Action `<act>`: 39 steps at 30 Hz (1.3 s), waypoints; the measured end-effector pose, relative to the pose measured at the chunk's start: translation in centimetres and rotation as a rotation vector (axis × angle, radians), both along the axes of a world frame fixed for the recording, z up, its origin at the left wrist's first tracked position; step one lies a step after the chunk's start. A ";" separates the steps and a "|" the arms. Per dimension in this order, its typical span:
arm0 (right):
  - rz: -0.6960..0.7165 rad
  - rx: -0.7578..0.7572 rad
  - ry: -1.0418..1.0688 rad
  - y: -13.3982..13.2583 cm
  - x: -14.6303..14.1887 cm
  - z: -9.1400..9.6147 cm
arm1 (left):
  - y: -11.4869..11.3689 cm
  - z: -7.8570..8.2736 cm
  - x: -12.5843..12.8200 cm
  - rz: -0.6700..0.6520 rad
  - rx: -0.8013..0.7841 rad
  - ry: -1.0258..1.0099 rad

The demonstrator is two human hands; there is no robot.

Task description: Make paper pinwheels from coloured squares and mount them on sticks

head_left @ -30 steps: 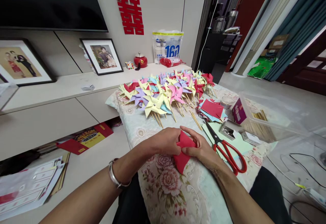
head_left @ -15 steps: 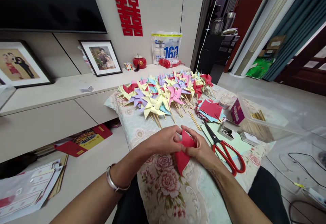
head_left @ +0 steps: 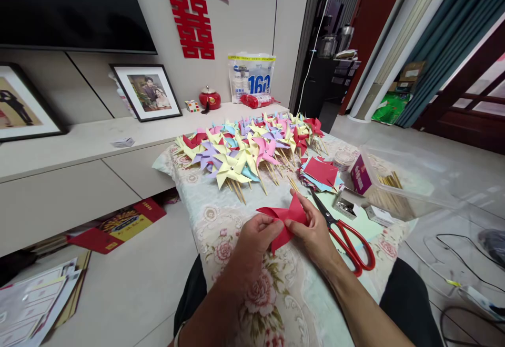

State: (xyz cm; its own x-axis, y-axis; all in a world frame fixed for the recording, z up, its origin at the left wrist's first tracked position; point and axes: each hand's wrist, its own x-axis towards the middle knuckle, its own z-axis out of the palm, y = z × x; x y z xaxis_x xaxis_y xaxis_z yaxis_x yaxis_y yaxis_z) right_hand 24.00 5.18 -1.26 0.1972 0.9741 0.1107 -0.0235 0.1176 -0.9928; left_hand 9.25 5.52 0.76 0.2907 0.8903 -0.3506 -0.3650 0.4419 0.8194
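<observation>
Both hands hold a red paper pinwheel head [head_left: 284, 220] just above the flowered tablecloth [head_left: 221, 221]. My left hand [head_left: 255, 242] pinches its lower left part, fingers closed. Fingers of my right hand [head_left: 311, 234] press together at its centre from the right. Its folded points stick out left, up and down. Red-handled scissors [head_left: 347, 242] lie right beside my right hand.
A heap of finished pinwheels on sticks [head_left: 252, 144] fills the far half of the table. A stack of coloured paper squares [head_left: 321, 172], a tape roll [head_left: 342, 159], a small purple box [head_left: 359, 174] and a clear tub of sticks [head_left: 402, 189] sit at right. Papers [head_left: 35, 299] lie on the floor, left.
The red paper has opened from a folded wad into a spread pinwheel shape. My left forearm pulled back toward me, and the view shifted a little to the right.
</observation>
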 end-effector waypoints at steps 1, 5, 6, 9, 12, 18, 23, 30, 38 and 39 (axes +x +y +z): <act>-0.001 -0.011 0.004 0.0 0.0 0.0 | 0.0 -0.2 0.3 0.028 -0.002 0.015; 0.025 -0.079 0.070 -0.1 -0.2 0.4 | 0.3 -1.2 0.9 0.077 0.020 0.058; 0.037 -0.092 0.087 -0.1 -0.2 0.5 | 0.3 -1.4 0.9 0.079 0.028 0.062; 0.064 -0.113 0.137 -0.1 -0.3 0.7 | 0.4 -2.0 0.9 0.092 0.045 0.056; 0.090 -0.124 0.170 -0.2 -0.3 0.8 | 0.4 -2.2 0.8 0.109 0.041 0.049; 0.148 -0.129 0.220 -0.2 -0.2 0.5 | 1.0 -2.0 0.4 0.124 0.032 0.054; -0.038 0.089 0.010 -0.4 0.1 0.0 | 1.7 -0.7 -0.2 0.148 0.003 -0.003; -0.047 0.621 -0.779 -1.4 -0.1 0.7 | 2.6 0.2 -0.6 0.219 0.010 -0.034; 0.100 0.657 -1.068 -1.5 -1.0 1.2 | 2.9 -0.2 0.0 0.248 0.017 -0.021; 0.100 0.655 -1.083 -1.6 -1.1 1.2 | 2.8 -0.2 0.1 0.249 0.016 -0.018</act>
